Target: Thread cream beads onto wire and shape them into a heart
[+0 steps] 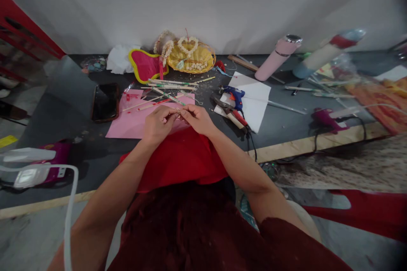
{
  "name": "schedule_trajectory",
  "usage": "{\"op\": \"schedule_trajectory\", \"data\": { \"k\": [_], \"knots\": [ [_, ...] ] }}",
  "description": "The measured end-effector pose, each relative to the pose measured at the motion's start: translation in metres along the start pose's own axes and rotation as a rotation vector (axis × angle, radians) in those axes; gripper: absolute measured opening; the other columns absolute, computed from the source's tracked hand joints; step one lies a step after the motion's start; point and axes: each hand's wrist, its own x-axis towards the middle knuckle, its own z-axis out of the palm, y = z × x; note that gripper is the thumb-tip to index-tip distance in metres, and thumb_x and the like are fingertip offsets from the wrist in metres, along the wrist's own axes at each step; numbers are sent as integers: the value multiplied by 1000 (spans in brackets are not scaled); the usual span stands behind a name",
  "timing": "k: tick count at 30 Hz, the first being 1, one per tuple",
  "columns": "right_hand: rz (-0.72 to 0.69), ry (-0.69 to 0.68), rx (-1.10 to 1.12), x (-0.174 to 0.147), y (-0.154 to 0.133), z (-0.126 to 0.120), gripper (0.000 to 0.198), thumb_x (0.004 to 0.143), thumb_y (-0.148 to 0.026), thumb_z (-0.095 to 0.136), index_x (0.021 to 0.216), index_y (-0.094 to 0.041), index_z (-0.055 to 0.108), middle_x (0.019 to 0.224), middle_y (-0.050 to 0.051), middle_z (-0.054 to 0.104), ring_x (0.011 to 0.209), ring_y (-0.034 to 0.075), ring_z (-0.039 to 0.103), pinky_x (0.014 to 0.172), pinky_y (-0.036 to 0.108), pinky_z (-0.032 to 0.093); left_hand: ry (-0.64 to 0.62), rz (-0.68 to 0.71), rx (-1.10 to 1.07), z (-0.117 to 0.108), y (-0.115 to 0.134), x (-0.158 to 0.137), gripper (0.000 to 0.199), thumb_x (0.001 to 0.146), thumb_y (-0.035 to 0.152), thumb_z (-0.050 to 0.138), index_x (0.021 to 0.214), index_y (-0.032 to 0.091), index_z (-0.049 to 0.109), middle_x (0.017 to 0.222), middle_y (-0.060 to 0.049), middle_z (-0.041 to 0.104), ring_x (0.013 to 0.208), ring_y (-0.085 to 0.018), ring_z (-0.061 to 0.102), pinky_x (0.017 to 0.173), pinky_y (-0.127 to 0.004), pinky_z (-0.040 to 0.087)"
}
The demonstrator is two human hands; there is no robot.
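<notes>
My left hand (pixel 160 123) and my right hand (pixel 197 119) meet at the fingertips over the near edge of a pink paper sheet (pixel 122 129). Both are closed in a pinch around something small and pale, too tiny to make out. Red cloth (pixel 184 159) lies below them across my lap. Just beyond the fingers, several thin wrapped sticks (pixel 168 95) are scattered on the paper. Behind these sits a yellow woven basket (pixel 208 61) holding small pale pieces, with a heart-shaped beaded ring (pixel 187 46) leaning in it.
To the right, a blue glue gun (pixel 234 95) and red-handled pliers (pixel 233 114) rest by white paper (pixel 259 97). A pink bottle (pixel 276 59) stands near the wall. A phone (pixel 105 102) lies left; a white cable (pixel 71 203) hangs over the front edge.
</notes>
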Motion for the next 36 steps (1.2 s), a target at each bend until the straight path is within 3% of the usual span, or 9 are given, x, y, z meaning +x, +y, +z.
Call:
{"op": "schedule_trajectory", "data": {
  "k": [5,15,36],
  "knots": [
    [7,-30,103,1,4,1,34,86,-51,59,90,-18,61,77,0,63,63,8,52,59,21,44,11,1,-4,0,0,0,10,87,25,62,89,23,72,82,-2,72,74,-14,63,70,-27,50],
    [-24,7,-20,2,8,3,31,89,-50,54,93,-20,60,76,0,64,60,9,53,58,22,44,10,24,-29,0,-2,0,9,88,25,62,89,23,71,83,-2,72,76,-14,63,69,-27,49],
    [-54,0,-7,2,10,3,28,91,-47,53,91,-20,58,77,0,61,63,10,53,61,23,44,-16,28,-46,-3,2,2,13,87,22,59,90,19,72,77,-2,69,65,-11,55,60,-24,43]
  ]
}}
